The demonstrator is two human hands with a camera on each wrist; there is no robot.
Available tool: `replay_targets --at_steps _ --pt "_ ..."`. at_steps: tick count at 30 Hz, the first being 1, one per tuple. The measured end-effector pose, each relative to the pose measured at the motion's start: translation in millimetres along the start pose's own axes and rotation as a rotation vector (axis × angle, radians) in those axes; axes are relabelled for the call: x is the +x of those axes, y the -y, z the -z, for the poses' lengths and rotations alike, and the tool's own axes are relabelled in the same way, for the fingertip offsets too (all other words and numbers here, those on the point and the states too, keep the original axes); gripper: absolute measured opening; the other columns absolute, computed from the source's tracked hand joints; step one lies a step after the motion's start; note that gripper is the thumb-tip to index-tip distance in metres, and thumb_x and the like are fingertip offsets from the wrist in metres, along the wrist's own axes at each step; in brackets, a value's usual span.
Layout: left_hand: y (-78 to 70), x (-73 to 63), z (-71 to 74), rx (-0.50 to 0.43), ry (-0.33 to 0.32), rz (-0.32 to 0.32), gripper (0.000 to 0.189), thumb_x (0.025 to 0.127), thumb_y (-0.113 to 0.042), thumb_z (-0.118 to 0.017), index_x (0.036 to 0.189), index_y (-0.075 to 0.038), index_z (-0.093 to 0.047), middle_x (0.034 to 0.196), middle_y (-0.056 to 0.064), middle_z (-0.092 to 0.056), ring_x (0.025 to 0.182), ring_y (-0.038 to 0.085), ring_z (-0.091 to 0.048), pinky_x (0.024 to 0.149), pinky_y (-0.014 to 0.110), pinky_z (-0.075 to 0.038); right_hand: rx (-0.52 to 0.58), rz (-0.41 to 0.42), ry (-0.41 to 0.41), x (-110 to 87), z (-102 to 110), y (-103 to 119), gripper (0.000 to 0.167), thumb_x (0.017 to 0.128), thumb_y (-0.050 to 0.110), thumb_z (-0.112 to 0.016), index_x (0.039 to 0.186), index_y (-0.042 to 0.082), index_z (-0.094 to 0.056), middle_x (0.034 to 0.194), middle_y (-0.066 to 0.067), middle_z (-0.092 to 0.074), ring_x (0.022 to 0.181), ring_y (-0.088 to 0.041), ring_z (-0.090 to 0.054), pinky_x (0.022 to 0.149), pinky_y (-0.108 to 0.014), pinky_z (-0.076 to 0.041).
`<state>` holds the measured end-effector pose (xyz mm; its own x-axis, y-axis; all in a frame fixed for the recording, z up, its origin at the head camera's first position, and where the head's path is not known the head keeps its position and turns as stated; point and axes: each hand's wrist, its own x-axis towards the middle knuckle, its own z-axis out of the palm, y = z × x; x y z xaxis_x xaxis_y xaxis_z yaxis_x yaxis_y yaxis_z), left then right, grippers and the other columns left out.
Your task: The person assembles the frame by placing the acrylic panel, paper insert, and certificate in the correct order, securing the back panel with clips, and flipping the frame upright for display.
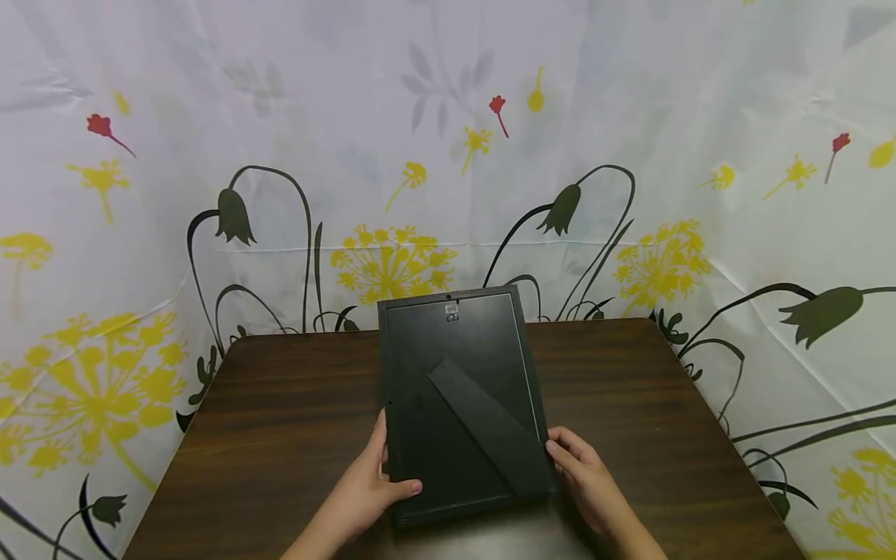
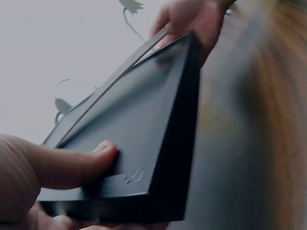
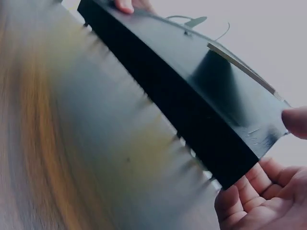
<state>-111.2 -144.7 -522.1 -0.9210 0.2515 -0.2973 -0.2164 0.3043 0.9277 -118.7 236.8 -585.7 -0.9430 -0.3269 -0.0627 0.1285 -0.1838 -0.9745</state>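
Observation:
A black picture frame (image 1: 427,435) is tilted up above the table, its back turned towards me. On that back I see a slanted easel stand (image 1: 483,424) and a small metal hanger (image 1: 451,312) near the top. My left hand (image 1: 364,482) grips the left side low down, its thumb on the backing and its fingers under the edge, as the left wrist view shows. My right hand (image 1: 584,474) holds the lower right edge between thumb and fingers. The front of the picture frame is hidden from the head view.
A dark wooden table (image 1: 294,404) lies under the picture frame. Behind and beside it hangs a white cloth (image 1: 448,171) printed with yellow, red and dark green flowers. The tabletop reflects light below the picture frame in both wrist views.

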Motion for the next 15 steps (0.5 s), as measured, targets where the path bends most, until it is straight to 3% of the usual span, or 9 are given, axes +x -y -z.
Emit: replay_targets --at_steps 2,5,7,8,9,12,15 --pt "-3.0 -1.4 6.8 0.033 0.013 0.015 0.138 0.085 -0.015 -0.095 0.176 -0.032 0.007 0.18 0.029 -0.004 0.158 0.063 -0.023 0.103 0.058 -0.059 -0.051 -0.005 -0.028 1.8 -4 3 0.018 0.115 0.015 -0.055 0.126 0.003 -0.061 0.106 0.004 -0.07 0.097 -0.01 -0.067 0.089 -0.029 -0.057" --pt "-7.1 -1.5 15.9 0.013 0.089 -0.036 0.134 0.087 -0.009 -0.092 0.176 -0.035 0.004 0.178 0.031 -0.017 0.15 0.055 -0.047 0.1 0.051 -0.061 -0.096 -0.009 -0.061 5.4 -9 8 0.023 0.112 0.015 -0.061 0.131 0.001 -0.058 0.104 0.003 -0.07 0.095 -0.01 -0.067 0.086 -0.029 -0.059" --pt "-11.4 -2.5 21.9 0.049 0.119 -0.064 0.132 0.088 -0.009 -0.091 0.176 -0.04 0.002 0.177 0.03 -0.024 0.117 0.042 -0.073 0.089 0.04 -0.064 -0.098 -0.019 -0.085 7.9 -13 13 0.027 0.111 0.015 -0.064 0.133 0.001 -0.056 0.106 0.001 -0.07 0.094 -0.01 -0.067 0.086 -0.029 -0.06" --pt "-13.9 -3.2 24.9 0.068 0.132 -0.079 0.13 0.089 -0.009 -0.091 0.175 -0.043 0.001 0.174 0.031 -0.031 0.095 0.031 -0.074 0.08 0.033 -0.062 -0.091 -0.016 -0.09 9.4 -14 16 0.028 0.111 0.015 -0.063 0.133 0.001 -0.056 0.108 0.0 -0.071 0.095 -0.011 -0.069 0.086 -0.03 -0.06" --pt "-16.4 -3.8 27.9 0.087 0.145 -0.091 0.129 0.09 -0.01 -0.09 0.174 -0.046 0.0 0.172 0.03 -0.035 0.078 0.02 -0.066 0.07 0.028 -0.057 -0.085 -0.011 -0.1 10.8 -16 19 0.027 0.111 0.015 -0.063 0.133 0.001 -0.055 0.108 0.0 -0.071 0.094 -0.01 -0.069 0.084 -0.029 -0.06" --pt "-26.0 -7.1 36.8 0.175 0.142 -0.094 0.123 0.091 -0.013 -0.089 0.174 -0.047 -0.006 0.17 0.028 -0.041 0.072 0.011 -0.058 0.067 0.025 -0.052 -0.061 0.024 -0.137 14.1 -21 27 0.023 0.112 0.015 -0.062 0.131 0.003 -0.054 0.108 0.001 -0.069 0.087 -0.009 -0.067 0.073 -0.026 -0.056" --pt "-34.1 -9.5 43.4 0.227 0.135 -0.114 0.114 0.091 -0.013 -0.089 0.175 -0.043 -0.016 0.162 0.026 -0.053 0.094 0.017 -0.073 0.075 0.027 -0.057 -0.015 0.071 -0.173 16.0 -24 33 0.018 0.113 0.013 -0.06 0.127 0.005 -0.053 0.106 0.002 -0.066 0.08 -0.008 -0.065 0.061 -0.024 -0.05"
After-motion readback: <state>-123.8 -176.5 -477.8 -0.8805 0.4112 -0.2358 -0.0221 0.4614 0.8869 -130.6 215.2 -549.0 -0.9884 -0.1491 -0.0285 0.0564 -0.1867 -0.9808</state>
